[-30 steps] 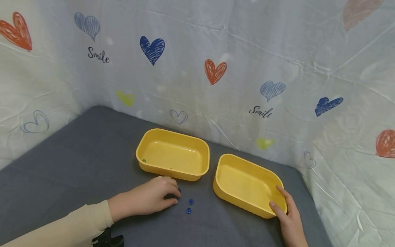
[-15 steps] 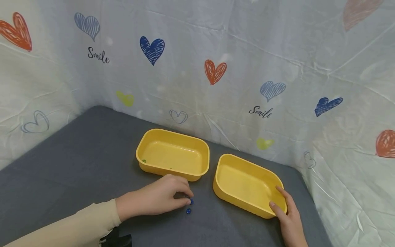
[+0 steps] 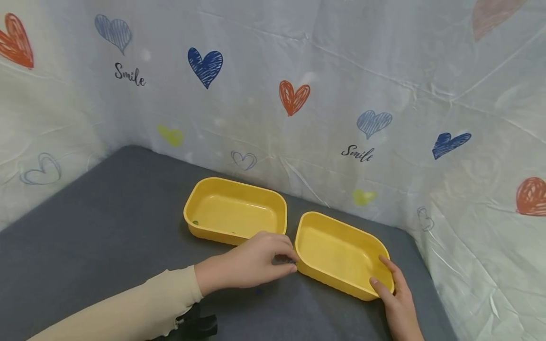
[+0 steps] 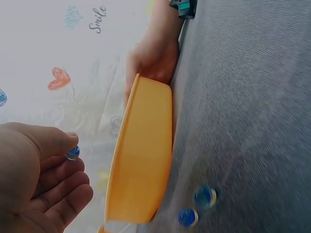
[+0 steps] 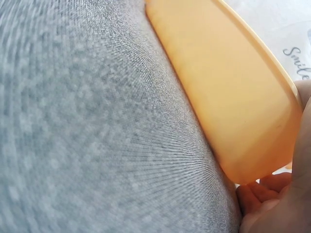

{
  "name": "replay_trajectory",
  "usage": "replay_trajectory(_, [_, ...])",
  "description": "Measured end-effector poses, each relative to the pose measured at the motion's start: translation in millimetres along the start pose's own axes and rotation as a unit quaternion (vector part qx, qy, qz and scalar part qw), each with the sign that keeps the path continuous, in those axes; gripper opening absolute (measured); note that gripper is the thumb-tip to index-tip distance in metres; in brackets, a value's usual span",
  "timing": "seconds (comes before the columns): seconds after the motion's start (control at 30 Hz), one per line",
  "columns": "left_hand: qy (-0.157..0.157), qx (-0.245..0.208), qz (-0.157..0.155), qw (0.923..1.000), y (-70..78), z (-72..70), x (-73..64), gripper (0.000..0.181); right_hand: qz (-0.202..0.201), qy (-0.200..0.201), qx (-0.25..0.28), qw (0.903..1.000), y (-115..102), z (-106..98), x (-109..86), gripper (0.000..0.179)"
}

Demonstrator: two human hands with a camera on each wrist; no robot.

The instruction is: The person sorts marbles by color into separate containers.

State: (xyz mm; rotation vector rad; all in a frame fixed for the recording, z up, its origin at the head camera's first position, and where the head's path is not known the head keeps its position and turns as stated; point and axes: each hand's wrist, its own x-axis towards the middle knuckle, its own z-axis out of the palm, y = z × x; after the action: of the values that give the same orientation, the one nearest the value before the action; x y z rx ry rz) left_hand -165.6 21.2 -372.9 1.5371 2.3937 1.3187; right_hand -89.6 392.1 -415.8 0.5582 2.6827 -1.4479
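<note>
My left hand (image 3: 260, 260) pinches a small shiny blue bead (image 4: 73, 153) between thumb and index finger, the other fingers loosely bent. It is just left of the right yellow box (image 3: 337, 253), near its left wall. My right hand (image 3: 400, 303) grips that box at its near right corner, thumb over the rim; in the right wrist view its curled fingers (image 5: 265, 191) lie against the end wall. Two more blue beads, one the nearer bead (image 4: 188, 217) and the other (image 4: 205, 196), lie on the grey cloth.
A second yellow box (image 3: 236, 208), partly behind my left hand, holds a small green bead (image 3: 195, 222). Grey cloth (image 3: 106, 237) covers the table. A white curtain (image 3: 256, 57) printed with hearts hangs behind and at both sides.
My left hand has reached the blue beads, picked one up and moved right towards the right box. My right hand stays on that box. The head view has shifted slightly.
</note>
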Motion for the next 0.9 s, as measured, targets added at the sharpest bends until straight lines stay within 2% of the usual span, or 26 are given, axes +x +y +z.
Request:
replay_trajectory(0.33, [0.021, 0.004, -0.005, 0.9998, 2.9, 16.8, 31.5, 0.014, -0.01, 0.005, -0.006, 0.9999, -0.8, -0.5, 0.0, 0.083])
replay_trajectory(0.43, [0.033, -0.01, -0.013, 0.9993, 1.3, 21.8, 39.2, 0.014, -0.014, 0.006, -0.007, 0.9999, 0.8, 0.8, 0.3, 0.081])
replay_trajectory(0.63, [0.039, -0.043, -0.037, 0.9976, -4.3, 30.0, 51.2, 0.015, -0.028, 0.013, -0.003, 0.9995, 3.0, 1.7, 0.2, 0.078])
replay_trajectory(0.9, [0.045, -0.04, -0.063, 0.9962, -13.0, 37.3, 64.4, 0.018, -0.018, 0.009, -0.015, 0.9997, 4.1, -0.4, 3.6, 0.079])
